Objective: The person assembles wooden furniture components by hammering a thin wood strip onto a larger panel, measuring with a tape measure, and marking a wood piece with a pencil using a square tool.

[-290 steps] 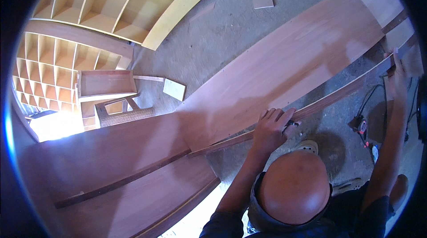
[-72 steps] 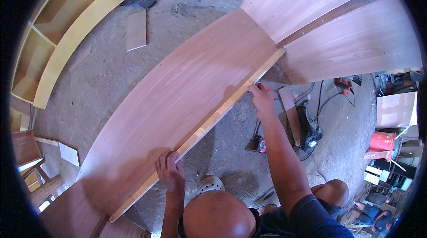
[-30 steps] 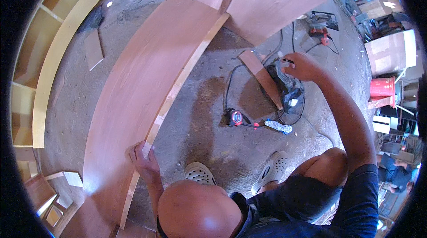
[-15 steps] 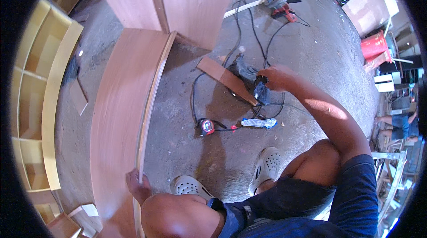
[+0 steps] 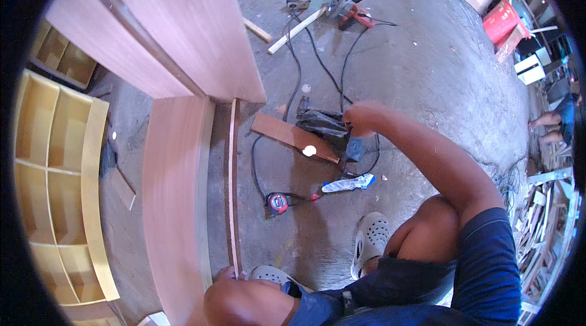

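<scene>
A long thin wooden strip [image 5: 232, 186] stands a little to the right of a long pinkish plywood panel [image 5: 174, 204], a gap showing between them. At its near end, my left hand [image 5: 227, 275] is closed on the strip, partly hidden by my knee. Out ahead, my right hand [image 5: 366, 118] pinches the edge of a dark plastic bag [image 5: 323, 123], whose contents I cannot make out. Beneath the bag lies a short brown board [image 5: 287, 135]. A red-and-black tape measure [image 5: 277, 204] and a white-and-blue packet [image 5: 349, 183] rest on the floor nearer me.
Beyond the long panel rises a tall plywood piece [image 5: 177, 21]. Black cords loop over the concrete to a red circular saw [image 5: 357, 14] and a socket box [image 5: 298, 3]. Yellowish shelving [image 5: 91, 192] stands left. A red bin [image 5: 505, 24] is far right, with another person [image 5: 558, 118] beyond.
The strip has come away from the panel's edge, moving right with my left hand. My right hand stays at the bag. The whole view has shifted.
</scene>
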Demonstrator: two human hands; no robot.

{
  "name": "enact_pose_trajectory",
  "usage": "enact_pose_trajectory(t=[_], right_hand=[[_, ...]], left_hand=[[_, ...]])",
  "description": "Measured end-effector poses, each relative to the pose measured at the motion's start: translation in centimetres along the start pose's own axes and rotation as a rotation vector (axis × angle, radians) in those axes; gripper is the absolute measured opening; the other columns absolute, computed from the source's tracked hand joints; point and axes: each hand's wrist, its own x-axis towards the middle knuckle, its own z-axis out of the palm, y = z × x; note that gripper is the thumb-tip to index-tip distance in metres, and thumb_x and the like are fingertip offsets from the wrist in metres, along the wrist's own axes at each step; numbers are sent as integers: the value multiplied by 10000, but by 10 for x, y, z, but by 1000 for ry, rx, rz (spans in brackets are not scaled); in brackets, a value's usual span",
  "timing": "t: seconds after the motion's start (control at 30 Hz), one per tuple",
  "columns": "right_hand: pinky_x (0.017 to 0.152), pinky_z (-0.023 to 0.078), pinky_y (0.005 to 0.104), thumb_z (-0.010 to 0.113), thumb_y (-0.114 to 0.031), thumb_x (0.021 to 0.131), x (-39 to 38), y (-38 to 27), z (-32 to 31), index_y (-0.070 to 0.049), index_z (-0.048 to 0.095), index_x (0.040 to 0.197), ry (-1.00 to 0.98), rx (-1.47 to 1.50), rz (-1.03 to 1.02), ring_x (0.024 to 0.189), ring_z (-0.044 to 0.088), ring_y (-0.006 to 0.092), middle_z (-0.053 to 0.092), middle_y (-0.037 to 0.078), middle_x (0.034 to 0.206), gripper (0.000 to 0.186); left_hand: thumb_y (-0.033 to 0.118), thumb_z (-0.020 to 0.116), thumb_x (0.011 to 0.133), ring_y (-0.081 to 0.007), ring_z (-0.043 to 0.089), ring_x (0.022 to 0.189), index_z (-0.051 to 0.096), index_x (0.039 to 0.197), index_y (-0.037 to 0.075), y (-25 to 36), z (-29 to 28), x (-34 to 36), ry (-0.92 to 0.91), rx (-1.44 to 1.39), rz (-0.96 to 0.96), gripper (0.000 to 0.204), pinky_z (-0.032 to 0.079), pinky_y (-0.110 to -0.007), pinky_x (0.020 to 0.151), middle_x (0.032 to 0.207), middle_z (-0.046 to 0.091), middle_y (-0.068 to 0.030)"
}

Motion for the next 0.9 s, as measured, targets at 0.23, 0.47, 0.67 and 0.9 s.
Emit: enact_pose_trajectory(t=[0.23,0.47,0.67,0.9], right_hand=[[866,575,538,747,-349,784,18,8,-1,-120,783,1135,-25,116,-24,1018,718,430,762,207,1042,420],[899,566,535,715,-422,819,33,2,-23,-72,769,1147,83,256,-84,1027,710,441,759,230,1064,483],[893,566,541,695,-380,842,86,-3,-24,-49,768,1097,255,332,-86,1035,713,434,758,228,1039,424],[913,579,531,717,-328,851,146,3,0,-69,762,1102,407,508,94,1048,718,420,755,221,1066,364]], left_hand=[[135,804,856,-337,621,1189,683,1211,28,28,3,10,-367,-28,-69,390,488,-477,1055,1204,657,-176],[152,813,857,-330,631,1211,685,1228,32,138,-89,86,-573,-43,154,410,491,-473,1069,1232,673,-178],[213,818,879,-476,430,1455,307,1600,-27,431,-188,215,513,106,1069,916,343,-568,1212,1559,436,-291],[270,819,786,-515,41,1597,-17,1586,-199,610,-198,298,1137,-36,738,1249,54,-547,1325,1674,20,-423]])
